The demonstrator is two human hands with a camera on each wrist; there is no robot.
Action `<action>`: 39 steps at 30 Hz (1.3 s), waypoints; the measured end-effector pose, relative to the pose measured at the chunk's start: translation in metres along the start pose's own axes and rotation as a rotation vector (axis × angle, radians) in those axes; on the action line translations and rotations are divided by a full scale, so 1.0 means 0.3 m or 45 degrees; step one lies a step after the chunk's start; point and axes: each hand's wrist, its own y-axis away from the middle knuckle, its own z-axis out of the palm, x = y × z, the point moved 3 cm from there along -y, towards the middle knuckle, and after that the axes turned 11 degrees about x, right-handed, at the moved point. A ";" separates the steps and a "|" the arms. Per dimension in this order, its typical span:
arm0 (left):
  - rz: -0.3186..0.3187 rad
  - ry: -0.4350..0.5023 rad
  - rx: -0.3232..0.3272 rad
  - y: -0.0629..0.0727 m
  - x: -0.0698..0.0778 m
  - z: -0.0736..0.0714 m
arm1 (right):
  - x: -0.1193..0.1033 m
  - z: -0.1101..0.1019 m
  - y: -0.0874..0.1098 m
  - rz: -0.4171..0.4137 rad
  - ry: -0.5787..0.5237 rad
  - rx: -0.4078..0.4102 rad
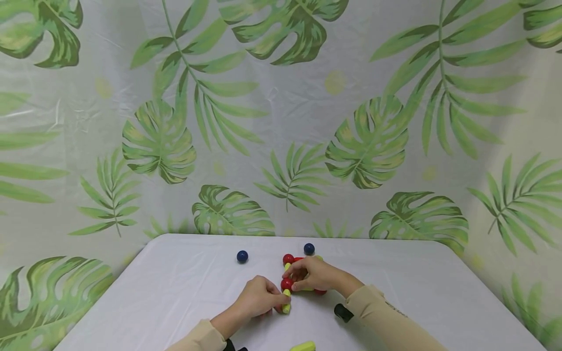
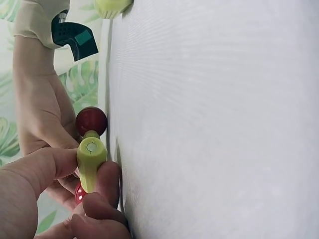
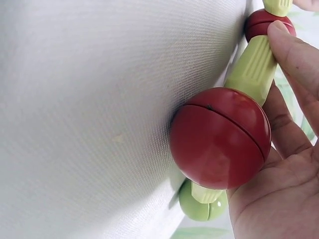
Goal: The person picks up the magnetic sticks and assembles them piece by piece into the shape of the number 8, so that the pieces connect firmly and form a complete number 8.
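Tabletop (image 1: 184, 287), white, before leafy backdrop (image 1: 290, 117)

- Backdrop (image 1: 290, 102): pale grey-white sheet, faintly glossy; fills the head view behind the table and to both sides of it; fine creases near the middle; tone creamier toward the right edge
- Print: green split-leaf shapes (image 1: 160, 144) and long feathery fronds (image 1: 483, 84), darker green shading; blurred yellow spots (image 1: 335, 82) scattered between; the same print shows, out of focus, in both wrist views
- Table (image 1: 184, 282): white top; far corners rounded; far edge close in front of the backdrop; fine woven texture visible in the right wrist view
- Light: soft, fairly even; pale reflections on the sheet at upper left; tabletop greyer toward the upper left of the right wrist view
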 end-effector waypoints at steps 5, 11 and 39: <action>-0.002 0.010 0.003 0.001 0.000 0.000 | -0.002 0.000 0.001 -0.002 -0.001 0.003; -0.011 0.015 0.001 0.005 -0.002 -0.002 | 0.001 0.003 0.001 0.016 -0.004 0.008; 0.359 -0.416 0.315 -0.176 0.037 -0.249 | -0.002 0.004 0.001 0.014 0.039 0.012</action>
